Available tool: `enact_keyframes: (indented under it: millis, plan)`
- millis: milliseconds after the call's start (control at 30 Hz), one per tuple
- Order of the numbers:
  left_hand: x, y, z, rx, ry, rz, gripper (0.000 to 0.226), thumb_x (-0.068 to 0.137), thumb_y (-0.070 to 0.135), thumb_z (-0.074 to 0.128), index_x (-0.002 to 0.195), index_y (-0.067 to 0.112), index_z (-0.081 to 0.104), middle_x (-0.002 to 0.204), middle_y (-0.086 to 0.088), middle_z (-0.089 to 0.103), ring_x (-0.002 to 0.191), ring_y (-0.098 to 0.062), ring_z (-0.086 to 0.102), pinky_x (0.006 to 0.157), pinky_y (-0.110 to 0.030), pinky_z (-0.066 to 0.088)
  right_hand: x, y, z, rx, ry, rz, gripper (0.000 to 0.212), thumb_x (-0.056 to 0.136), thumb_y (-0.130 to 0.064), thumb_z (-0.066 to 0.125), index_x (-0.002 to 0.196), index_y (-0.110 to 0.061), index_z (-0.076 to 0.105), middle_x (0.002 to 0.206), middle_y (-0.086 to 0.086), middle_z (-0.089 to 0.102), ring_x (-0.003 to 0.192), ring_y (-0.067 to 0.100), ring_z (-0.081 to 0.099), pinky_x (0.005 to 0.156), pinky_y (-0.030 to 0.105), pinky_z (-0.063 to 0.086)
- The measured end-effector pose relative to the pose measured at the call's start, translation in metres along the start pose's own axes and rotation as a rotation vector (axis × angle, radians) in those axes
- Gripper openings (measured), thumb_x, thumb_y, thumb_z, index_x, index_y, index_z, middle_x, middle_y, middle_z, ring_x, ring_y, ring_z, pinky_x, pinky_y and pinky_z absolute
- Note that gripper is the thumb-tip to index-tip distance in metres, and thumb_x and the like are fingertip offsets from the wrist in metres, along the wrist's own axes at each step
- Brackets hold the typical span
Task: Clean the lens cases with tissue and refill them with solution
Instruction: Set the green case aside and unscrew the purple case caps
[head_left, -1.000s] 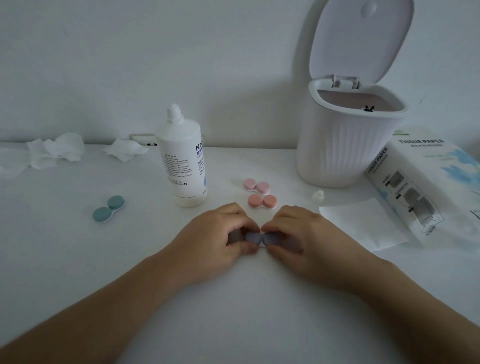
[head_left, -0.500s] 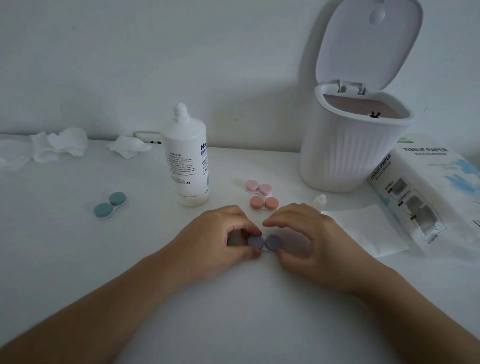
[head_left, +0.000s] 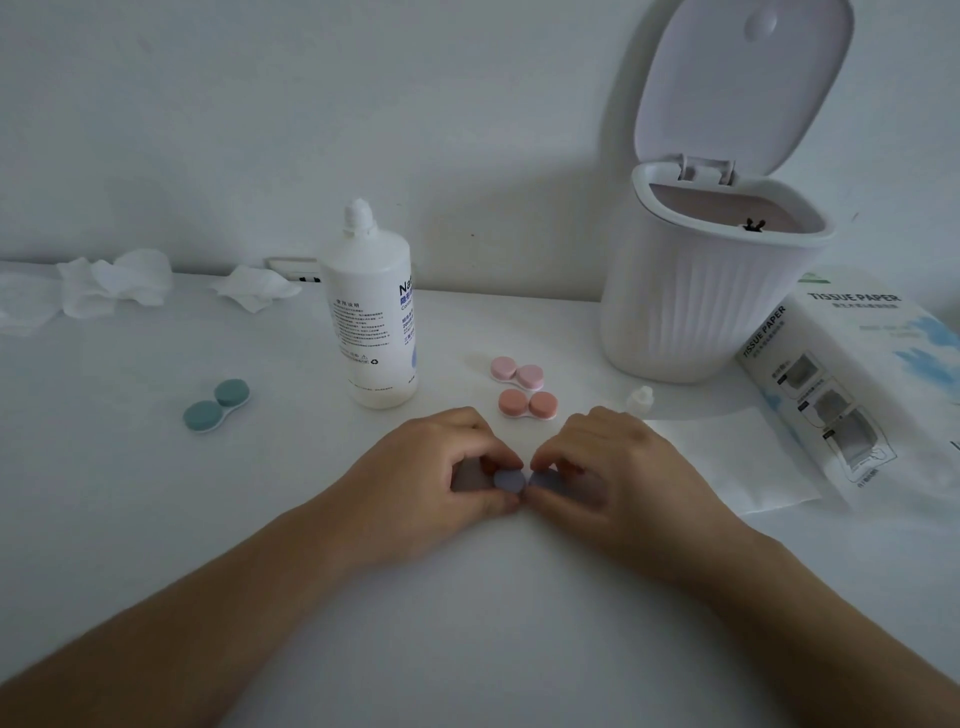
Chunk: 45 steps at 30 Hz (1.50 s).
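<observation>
Risk: both caps of the purple lens case (head_left: 522, 480) are being worked at once on the white table (head_left: 130, 519). Left hand (head_left: 431, 467) pinches the left cap, right hand (head_left: 602, 462) pinches the right, fingers curled tight. Uneven twist could tip the case and spill solution. Solution bottle (head_left: 374, 317) stands uncapped just behind; a knock dumps it.

Solution bottle (head_left: 375, 312) and bin (head_left: 696, 306) block the back; front open.
</observation>
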<state>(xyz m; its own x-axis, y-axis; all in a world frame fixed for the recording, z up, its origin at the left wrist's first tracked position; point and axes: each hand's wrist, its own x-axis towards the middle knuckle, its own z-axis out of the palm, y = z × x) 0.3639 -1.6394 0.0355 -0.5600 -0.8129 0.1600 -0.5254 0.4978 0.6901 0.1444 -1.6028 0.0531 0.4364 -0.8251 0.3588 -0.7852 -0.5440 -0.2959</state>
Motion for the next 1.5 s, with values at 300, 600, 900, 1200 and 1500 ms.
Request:
enact_keyframes:
  millis: [300,600,900,1200,1500]
  plan:
    - [0.0,0.001,0.0,-0.008,0.009,0.014,0.022,0.081,0.041,0.08,0.102,0.034,0.075,0.093,0.021,0.058,0.077,0.008,0.056,0.065,-0.008,0.036,-0.002,0.004,0.003,0.026,0.008,0.018,0.023,0.085,-0.045,0.073,0.094,-0.024,0.073,0.085,-0.01,0.065,0.078,0.014,0.056,0.07,0.031,0.048]
    - [0.0,0.001,0.0,-0.009,0.013,0.006,0.021,0.08,0.039,0.079,0.1,0.037,0.075,0.093,0.022,0.058,0.076,0.006,0.057,0.064,-0.009,0.036,-0.004,0.007,0.004,0.073,0.011,-0.075,0.017,0.085,-0.016,0.065,0.098,-0.018,0.074,0.085,-0.006,0.062,0.08,0.017,0.057,0.073,0.032,0.049]
    - [0.0,-0.001,0.001,-0.027,0.013,0.007,0.024,0.08,0.031,0.082,0.103,0.032,0.076,0.099,0.024,0.06,0.076,0.013,0.056,0.066,-0.004,0.036,-0.003,0.033,-0.007,0.217,0.246,0.383,0.01,0.077,-0.032,0.079,0.082,-0.03,0.071,0.078,-0.019,0.07,0.081,-0.006,0.061,0.065,0.004,0.04]
    - [0.0,0.0,0.002,-0.027,0.022,0.006,0.024,0.079,0.028,0.084,0.102,0.031,0.077,0.094,0.023,0.061,0.076,0.013,0.056,0.066,-0.004,0.037,-0.003,0.03,-0.006,-0.076,0.136,0.453,0.031,0.089,-0.041,0.068,0.119,-0.035,0.065,0.104,-0.014,0.074,0.1,0.019,0.066,0.081,0.034,0.051]
    - [0.0,-0.001,0.001,-0.001,0.01,-0.001,0.026,0.079,0.039,0.079,0.104,0.035,0.074,0.099,0.025,0.059,0.081,0.012,0.057,0.068,-0.005,0.037,-0.006,0.027,-0.003,-0.028,0.188,0.089,0.024,0.088,-0.038,0.069,0.103,-0.02,0.075,0.086,-0.006,0.062,0.082,0.018,0.059,0.077,0.029,0.046]
